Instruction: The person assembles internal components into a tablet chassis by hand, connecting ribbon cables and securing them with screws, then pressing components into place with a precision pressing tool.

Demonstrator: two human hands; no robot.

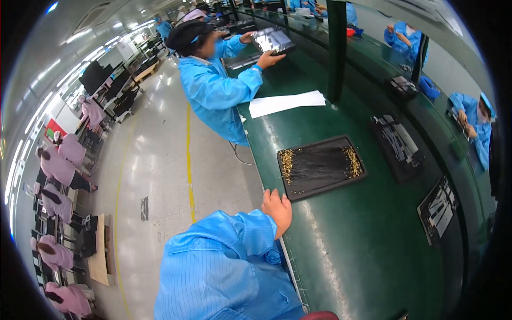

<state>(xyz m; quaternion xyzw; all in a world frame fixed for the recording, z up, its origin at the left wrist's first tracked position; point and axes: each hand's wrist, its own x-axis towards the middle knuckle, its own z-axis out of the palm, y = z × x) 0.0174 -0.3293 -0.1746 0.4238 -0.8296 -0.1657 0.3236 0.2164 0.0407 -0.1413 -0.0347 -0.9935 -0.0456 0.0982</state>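
Note:
My left hand (277,212), in a blue sleeve, rests at the near edge of the green bench with its fingers apart and nothing in them. Its fingertips lie close to the near left corner of a black rectangular tray (320,164); whether they touch it I cannot tell. Many small gold-coloured pieces (353,161) are gathered along the tray's two short ends, with a few strewn along the edges. My right hand is out of the picture.
Beyond the tray lies a white sheet (287,103). A person in blue (216,80) holds a shiny flat panel (273,40) there. Two dark trays with grey strips (397,141) (440,210) stand at right. A dark post (336,50) rises from the green bench (368,256).

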